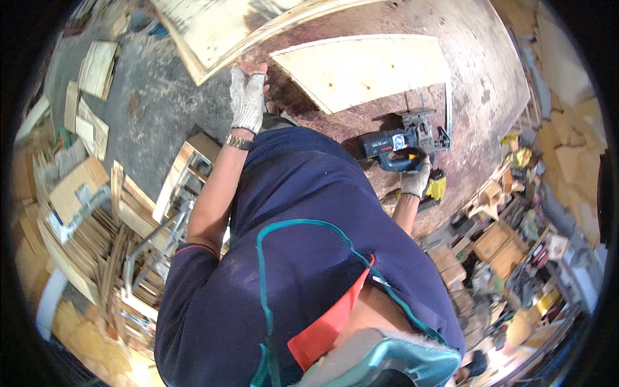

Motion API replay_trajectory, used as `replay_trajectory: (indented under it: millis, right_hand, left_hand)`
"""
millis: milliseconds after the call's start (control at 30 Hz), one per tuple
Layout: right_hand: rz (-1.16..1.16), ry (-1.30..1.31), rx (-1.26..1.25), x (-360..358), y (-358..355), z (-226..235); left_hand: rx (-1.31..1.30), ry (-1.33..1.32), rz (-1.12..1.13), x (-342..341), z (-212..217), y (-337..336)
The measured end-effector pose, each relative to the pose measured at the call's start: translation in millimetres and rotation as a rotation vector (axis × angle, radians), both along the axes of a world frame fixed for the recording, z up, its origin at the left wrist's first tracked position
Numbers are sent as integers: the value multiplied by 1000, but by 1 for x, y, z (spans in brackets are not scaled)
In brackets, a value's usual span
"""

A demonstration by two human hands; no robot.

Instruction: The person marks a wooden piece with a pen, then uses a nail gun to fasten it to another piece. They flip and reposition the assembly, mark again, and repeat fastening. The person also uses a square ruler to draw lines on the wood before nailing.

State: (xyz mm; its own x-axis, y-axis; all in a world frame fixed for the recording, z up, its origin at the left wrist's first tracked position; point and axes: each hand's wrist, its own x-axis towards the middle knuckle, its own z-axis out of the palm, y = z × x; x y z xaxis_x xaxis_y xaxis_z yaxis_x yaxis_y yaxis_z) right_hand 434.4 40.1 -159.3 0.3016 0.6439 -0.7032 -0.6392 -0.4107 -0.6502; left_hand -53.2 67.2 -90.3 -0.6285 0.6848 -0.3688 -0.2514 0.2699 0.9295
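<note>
My right hand, in a pale knitted glove, is wrapped round the handle of a blue and black jigsaw. The saw's metal base faces a trapezoid plywood panel on the stained worktable. My left hand wears a similar glove with bare fingertips. Its fingers stretch out near the corner of a larger board at the far left; whether they touch it I cannot tell. Nothing shows in that hand.
A narrow straight strip lies at the panel's right end. Yellow and black items sit beside my right wrist. Wood offcuts lie on the floor to the left, with a metal frame nearer. Scrap blocks and boxes crowd the right.
</note>
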Motion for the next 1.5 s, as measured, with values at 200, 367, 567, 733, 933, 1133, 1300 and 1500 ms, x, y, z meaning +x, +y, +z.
replay_trajectory:
  millis: [200, 367, 567, 733, 933, 1133, 1300, 1500]
  right_hand:
    - [167, 117, 102, 1, 1, 21]
    - [177, 196, 295, -45, 11, 59]
    - [190, -340, 211, -101, -3, 139]
    - [398, -653, 243, -113, 0, 218]
    - [1212, -948, -10, -133, 26, 327]
    - [1368, -888, -76, -178, 31, 323]
    - [1521, -1013, -96, -190, 30, 316]
    - [1419, -1117, -154, -176, 22, 312]
  left_hand:
    - [47, 92, 37, 7, 13, -8]
    - [143, 955, -316, 7, 39, 14]
    - [516, 1324, -1001, 20, 46, 108]
    - [876, 1245, -1366, 84, 19, 178]
    - [1667, 1150, -1512, 133, 0, 190]
    - [1455, 1228, -1610, 138, 3, 189]
    - [1119, 1344, -1636, 135, 24, 195]
    - [885, 1377, -1459, 136, 32, 198]
